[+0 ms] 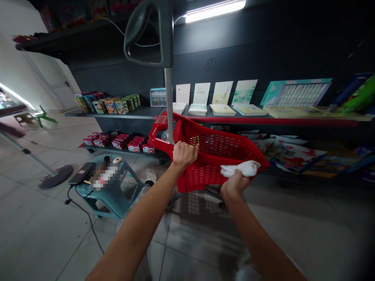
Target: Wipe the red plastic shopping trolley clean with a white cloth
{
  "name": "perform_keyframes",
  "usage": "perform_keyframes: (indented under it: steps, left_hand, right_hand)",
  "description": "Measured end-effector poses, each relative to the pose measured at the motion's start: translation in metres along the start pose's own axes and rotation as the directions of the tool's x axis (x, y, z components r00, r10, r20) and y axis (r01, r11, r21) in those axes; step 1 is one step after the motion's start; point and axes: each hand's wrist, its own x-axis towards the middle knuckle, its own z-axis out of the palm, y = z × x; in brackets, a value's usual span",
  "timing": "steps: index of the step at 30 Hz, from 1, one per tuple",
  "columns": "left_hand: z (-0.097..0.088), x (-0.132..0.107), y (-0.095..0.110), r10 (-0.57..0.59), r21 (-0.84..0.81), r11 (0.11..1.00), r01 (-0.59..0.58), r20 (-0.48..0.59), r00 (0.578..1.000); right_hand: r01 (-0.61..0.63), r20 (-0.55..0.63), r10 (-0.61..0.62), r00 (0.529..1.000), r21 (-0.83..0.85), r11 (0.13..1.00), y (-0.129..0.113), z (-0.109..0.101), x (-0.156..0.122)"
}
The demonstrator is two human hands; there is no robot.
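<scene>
A red plastic shopping basket (212, 156) with perforated walls is tilted up in front of me. My left hand (184, 154) grips its near rim, close to a metal pole (169, 105) topped by a dark grey handle (149, 35). My right hand (233, 184) is closed on a crumpled white cloth (240, 168), which is pressed against the basket's far corner. The basket's underside and part of its inside are hidden from this angle.
Dark shelves (111, 113) hold several boxes, cards and books behind the basket. To the left, a teal plastic stool (108, 191) carries a black device and a blurred item. A black cable (88, 218) trails across the tiled floor (52, 230), near a round stand base (55, 176).
</scene>
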Motion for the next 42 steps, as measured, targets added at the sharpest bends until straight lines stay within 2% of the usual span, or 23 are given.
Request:
perform_keyframes:
  steps: [2, 3, 5, 8, 10, 12, 14, 15, 16, 18, 21, 23, 26, 29, 32, 35, 39, 42]
  left_hand:
    - [0.006, -0.001, 0.001, 0.025, -0.021, 0.999, -0.025, -0.033, 0.999]
    - [0.008, -0.002, 0.001, 0.04, -0.028, 0.999, -0.041, -0.05, 0.998]
    - [0.011, -0.003, -0.001, 0.068, -0.028, 0.997, -0.07, -0.085, 0.994]
    - [0.012, -0.004, -0.008, 0.103, -0.013, 0.994, -0.105, -0.12, 0.987]
    - [0.012, -0.004, -0.015, 0.116, -0.014, 0.993, -0.119, -0.136, 0.984]
    - [0.012, -0.005, -0.023, 0.122, -0.02, 0.992, -0.127, -0.147, 0.981]
    - [0.011, -0.007, -0.031, 0.126, -0.024, 0.991, -0.131, -0.154, 0.98]
    - [0.01, -0.008, -0.034, 0.128, -0.025, 0.991, -0.133, -0.158, 0.979]
    - [0.01, -0.009, -0.035, 0.128, -0.027, 0.991, -0.134, -0.166, 0.978]
    - [0.01, -0.012, -0.035, 0.103, -0.035, 0.993, -0.113, -0.214, 0.971]
    - [0.012, -0.015, -0.026, -0.016, -0.067, 0.998, -0.008, -0.344, 0.939]
    - [0.013, -0.017, -0.017, -0.113, -0.105, 0.991, 0.078, -0.392, 0.913]
    - [0.012, -0.017, -0.008, -0.192, -0.148, 0.978, 0.149, -0.343, 0.919]
    - [0.007, -0.011, -0.007, -0.212, -0.174, 0.969, 0.173, -0.241, 0.947]
    - [0.004, -0.003, -0.011, -0.214, -0.191, 0.965, 0.179, -0.182, 0.96]
    - [0.002, 0.003, -0.016, -0.209, -0.19, 0.966, 0.176, -0.171, 0.963]
    - [0.002, 0.002, -0.02, -0.23, -0.18, 0.963, 0.2, -0.169, 0.958]
    - [0.005, -0.001, -0.023, -0.316, -0.207, 0.938, 0.278, -0.183, 0.931]
  right_hand:
    - [0.039, -0.107, -0.054, 0.993, -0.14, 0.989, -0.008, -0.013, 0.009]
    - [0.066, -0.092, -0.09, 0.992, -0.235, 0.97, -0.012, -0.019, 0.012]
    - [0.192, 0.007, -0.208, 0.978, -0.411, 0.891, -0.021, -0.032, 0.015]
    - [0.421, 0.16, -0.396, 0.904, -0.495, 0.76, -0.036, -0.049, 0.02]
    - [0.582, 0.33, -0.48, 0.813, -0.491, 0.649, -0.045, -0.059, 0.024]
    - [0.755, 0.554, -0.515, 0.653, -0.433, 0.492, -0.052, -0.066, 0.026]
    - [0.872, 0.7, -0.522, 0.487, -0.359, 0.332, -0.057, -0.072, 0.025]
    - [0.9, 0.733, -0.522, 0.436, -0.342, 0.272, -0.058, -0.075, 0.024]
    - [0.912, 0.748, -0.521, 0.411, -0.34, 0.23, -0.06, -0.078, 0.024]
    - [0.909, 0.751, -0.515, 0.413, -0.372, 0.187, -0.063, -0.085, 0.024]
    - [0.869, 0.738, -0.471, 0.483, -0.471, 0.154, -0.065, -0.096, 0.027]
    - [0.835, 0.726, -0.432, 0.535, -0.531, 0.141, -0.066, -0.103, 0.03]
    - [0.798, 0.714, -0.372, 0.594, -0.581, 0.159, -0.071, -0.107, 0.031]
    - [0.76, 0.701, -0.297, 0.649, -0.614, 0.213, -0.078, -0.106, 0.029]
    - [0.726, 0.694, -0.216, 0.686, -0.641, 0.248, -0.086, -0.106, 0.025]
    - [0.707, 0.696, -0.159, 0.701, -0.648, 0.283, -0.092, -0.107, 0.019]
    - [0.729, 0.75, -0.136, 0.647, -0.557, 0.399, -0.092, -0.11, 0.014]
    - [0.705, 0.751, -0.093, 0.654, -0.56, 0.436, -0.091, -0.11, 0.013]
